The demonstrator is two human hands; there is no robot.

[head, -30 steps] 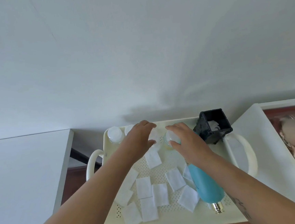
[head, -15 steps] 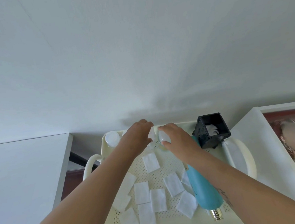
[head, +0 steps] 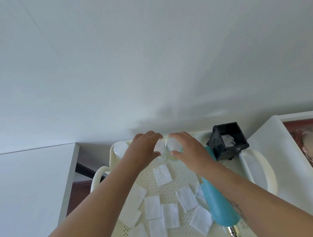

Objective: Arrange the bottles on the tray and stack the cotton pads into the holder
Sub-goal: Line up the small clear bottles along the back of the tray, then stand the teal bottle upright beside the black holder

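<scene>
At the tray's [head: 209, 235] far edge, the left hand [head: 144, 150] grasps one clear bottle [head: 159, 148] and the right hand [head: 187, 148] its neighbour [head: 174, 146], with cotton pads [head: 162, 174] loose nearer and the black holder [head: 227, 140] at right.

Both forearms enter from the lower edge and converge toward the far centre, bare to the elbow. Left hand [head: 144, 149]: palm down, wrist straight, fingers [head: 153, 135] curled forward, thumb tucked beneath at the inner side; the hand is cupped and closed in a grasp. Right hand [head: 187, 147]: palm down, angled inward toward the left hand, fingers arched over, thumb extended on the near side; also closed in a grasp. Fingertips of the two hands lie just beside each other, not clearly touching. A dark tattoo marks the right forearm's outer side.
</scene>
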